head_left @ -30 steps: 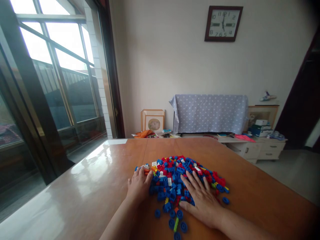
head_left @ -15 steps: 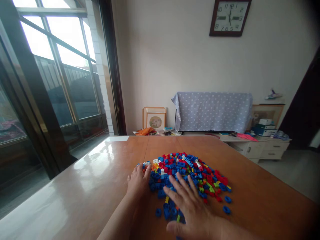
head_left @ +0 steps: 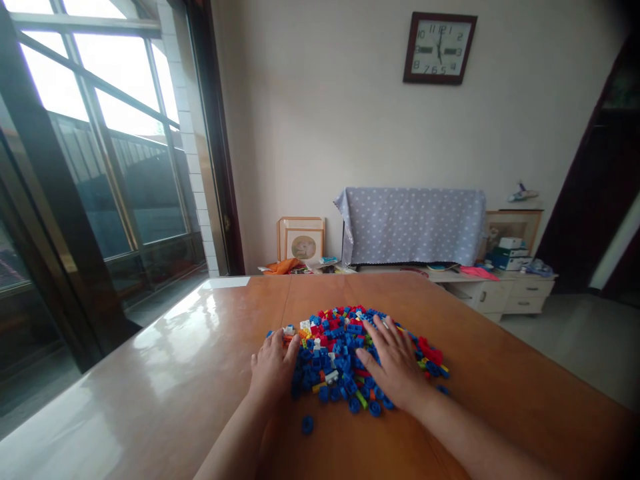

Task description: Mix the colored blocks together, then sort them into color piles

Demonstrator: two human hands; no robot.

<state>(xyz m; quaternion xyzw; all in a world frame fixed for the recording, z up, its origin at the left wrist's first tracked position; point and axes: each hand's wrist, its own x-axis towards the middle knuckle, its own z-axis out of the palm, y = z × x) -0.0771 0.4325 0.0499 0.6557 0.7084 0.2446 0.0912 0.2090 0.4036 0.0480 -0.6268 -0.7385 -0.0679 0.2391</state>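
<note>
A heap of small building bricks (head_left: 336, 347), mostly blue and red with some white, yellow, green and orange, lies spread on the wooden table (head_left: 260, 300). Against the heap's left edge rests my left hand (head_left: 274, 363), palm down, its fingers spread and touching bricks at the tips. My right hand (head_left: 395, 357) lies over the right part of the pile with fingers apart, hiding the bricks beneath it. A blue ring-shaped piece (head_left: 307, 425) sits alone in front of the heap. Neither hand is closed round a brick.
A white sheet (head_left: 226, 283) lies at the table's far left corner. Behind the table stand a low white cabinet (head_left: 500, 297), a spotted cloth (head_left: 415, 227) draped over something, and a framed picture (head_left: 303, 245). Glass doors are on the left.
My right hand has moved away from me, up onto the pile's right side. The loose bricks at the front now lie closer to the heap. My left hand has barely moved.
</note>
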